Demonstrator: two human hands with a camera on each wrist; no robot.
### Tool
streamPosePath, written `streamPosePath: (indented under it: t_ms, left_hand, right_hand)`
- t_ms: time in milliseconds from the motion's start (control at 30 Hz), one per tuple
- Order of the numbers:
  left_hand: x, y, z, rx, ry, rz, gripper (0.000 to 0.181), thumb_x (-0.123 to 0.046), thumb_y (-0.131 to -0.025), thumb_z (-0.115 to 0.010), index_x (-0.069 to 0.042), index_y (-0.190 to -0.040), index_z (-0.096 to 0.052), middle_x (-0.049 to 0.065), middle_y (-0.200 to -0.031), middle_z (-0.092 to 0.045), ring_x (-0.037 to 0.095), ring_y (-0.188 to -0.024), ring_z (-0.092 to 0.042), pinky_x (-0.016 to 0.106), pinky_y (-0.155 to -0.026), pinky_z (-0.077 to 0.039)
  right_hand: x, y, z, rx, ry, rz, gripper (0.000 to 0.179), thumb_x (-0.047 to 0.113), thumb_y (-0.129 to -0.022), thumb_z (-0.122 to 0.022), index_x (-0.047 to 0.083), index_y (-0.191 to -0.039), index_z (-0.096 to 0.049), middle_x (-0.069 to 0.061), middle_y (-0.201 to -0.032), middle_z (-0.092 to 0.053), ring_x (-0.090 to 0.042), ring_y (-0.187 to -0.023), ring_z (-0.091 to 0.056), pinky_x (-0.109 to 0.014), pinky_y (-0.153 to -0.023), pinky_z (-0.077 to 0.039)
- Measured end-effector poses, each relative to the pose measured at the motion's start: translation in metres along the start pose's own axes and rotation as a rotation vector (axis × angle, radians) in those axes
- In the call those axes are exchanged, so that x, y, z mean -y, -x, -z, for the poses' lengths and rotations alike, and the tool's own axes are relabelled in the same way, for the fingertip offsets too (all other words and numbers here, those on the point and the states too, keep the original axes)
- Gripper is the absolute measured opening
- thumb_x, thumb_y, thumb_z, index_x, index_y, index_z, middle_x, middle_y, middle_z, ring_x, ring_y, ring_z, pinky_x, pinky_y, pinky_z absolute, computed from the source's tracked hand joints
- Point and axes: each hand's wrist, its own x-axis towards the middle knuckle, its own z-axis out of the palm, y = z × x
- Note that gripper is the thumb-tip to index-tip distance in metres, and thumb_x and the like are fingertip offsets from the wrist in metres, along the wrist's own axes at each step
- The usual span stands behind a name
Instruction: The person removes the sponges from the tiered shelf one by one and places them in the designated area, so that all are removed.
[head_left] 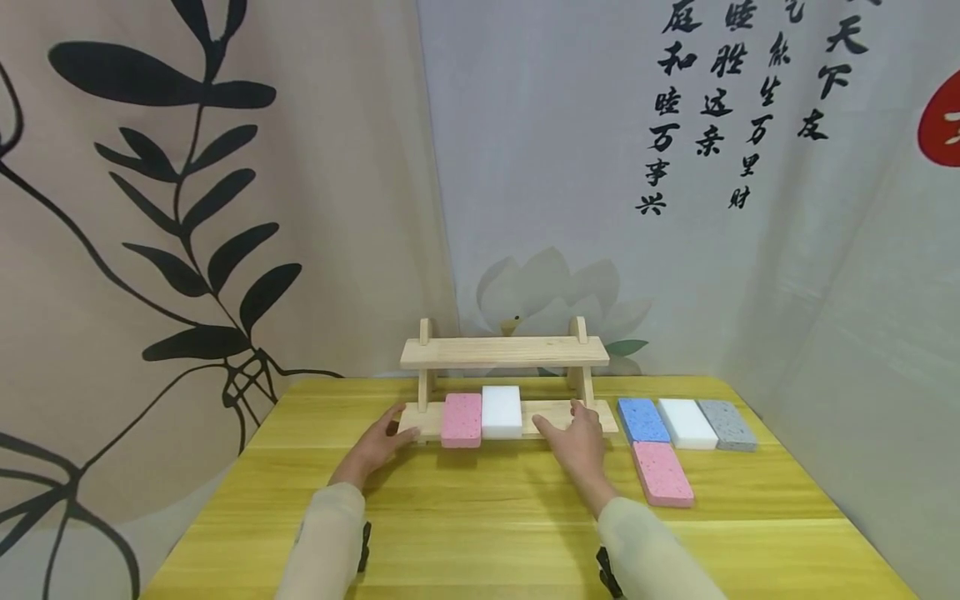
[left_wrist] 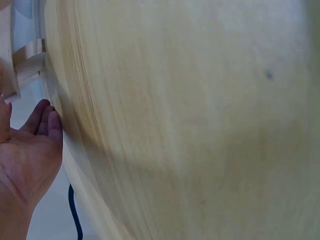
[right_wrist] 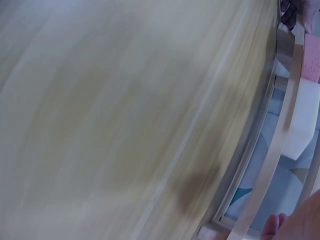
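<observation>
A two-tier wooden shelf (head_left: 504, 352) stands at the back of the table. On its lower board, a pink sponge (head_left: 461, 420) and a white sponge (head_left: 501, 412) stand upright side by side. My left hand (head_left: 378, 446) is at the board's left end, thumb and fingers spread apart; the left wrist view shows its fingers only loosely bent beside the shelf. To the right of the white sponge, my right hand (head_left: 579, 442) is at the board's front, thumb spread away from the fingers. Whether either hand touches the wood is hard to tell. Neither holds a sponge.
On the table right of the shelf lie a blue sponge (head_left: 642, 420), a white sponge (head_left: 687, 423) and a grey sponge (head_left: 727, 425) in a row. Another pink sponge (head_left: 663, 474) lies in front of the blue one. A printed cloth (head_left: 360, 208) hangs behind the table.
</observation>
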Motion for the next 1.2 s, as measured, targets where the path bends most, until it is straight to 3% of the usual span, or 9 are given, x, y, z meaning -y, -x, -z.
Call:
streamPosePath:
  t_ms: [467, 933, 1200]
  left_hand:
    - [0.004, -0.003, 0.001, 0.0, 0.006, 0.017, 0.085, -0.052, -0.093, -0.064, -0.018, -0.159, -0.022, 0.03, -0.154, -0.029, 0.047, -0.142, -0.027, 0.062, -0.112, -0.024]
    - [-0.001, 0.003, 0.001, 0.002, 0.01, -0.008, 0.08, -0.046, -0.096, -0.063, -0.017, -0.159, -0.022, 0.032, -0.153, -0.031, 0.048, -0.14, -0.03, 0.061, -0.111, -0.029]
    - [-0.003, 0.005, 0.001, -0.003, 0.02, 0.0, 0.079, -0.046, -0.096, -0.063, -0.019, -0.158, -0.023, 0.031, -0.154, -0.03, 0.048, -0.141, -0.029, 0.062, -0.112, -0.027]
  right_hand:
    - [0.031, 0.01, -0.042, 0.01, -0.011, -0.016, 0.092, 0.05, -0.083, -0.076, -0.008, -0.144, -0.041, -0.03, -0.142, -0.041, -0.046, -0.129, -0.042, -0.057, -0.105, -0.038]
    - [0.041, 0.011, -0.07, -0.019, 0.04, -0.065, 0.102, 0.053, -0.074, -0.082, -0.005, -0.146, -0.04, -0.03, -0.141, -0.042, -0.045, -0.128, -0.043, -0.058, -0.105, -0.038]
    - [0.042, 0.008, -0.08, -0.049, 0.056, -0.046, 0.096, 0.051, -0.07, -0.085, -0.006, -0.138, -0.048, -0.024, -0.124, -0.052, -0.036, -0.108, -0.05, -0.051, -0.089, -0.045]
